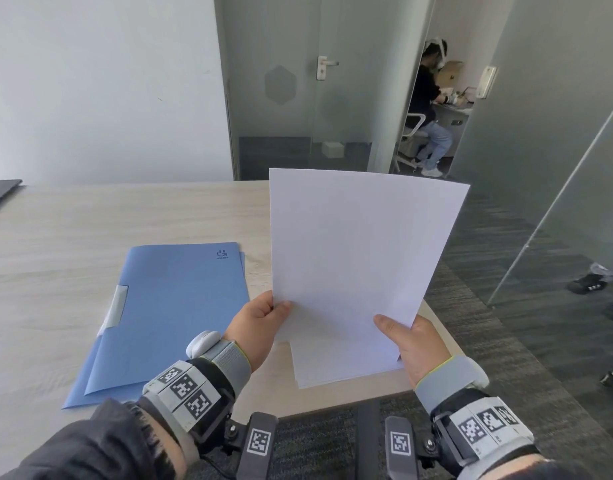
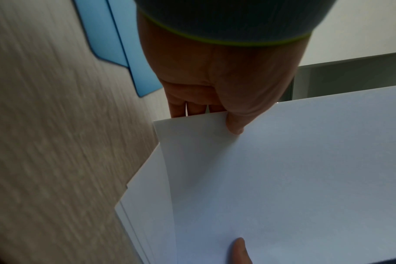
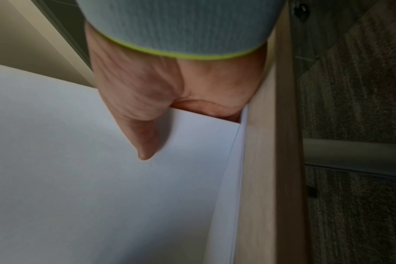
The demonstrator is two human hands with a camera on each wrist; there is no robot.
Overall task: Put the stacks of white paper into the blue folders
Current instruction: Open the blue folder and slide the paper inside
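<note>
Paper stack (image 1: 353, 244) upright, head view alone shows folders (image 1: 173, 306)

- Table (image 1: 90, 220): pale wood grain, under and ahead of both hands.
- Dark flat thing (image 1: 0, 192): at the table's far left edge, well apart from the hands.
- Door (image 1: 277, 81): frosted glass, beyond the hands.
- Seated person (image 1: 428, 109): far beyond the right hand, behind a glass wall.
- Carpet (image 1: 506, 323): grey, right of the right hand.
</note>
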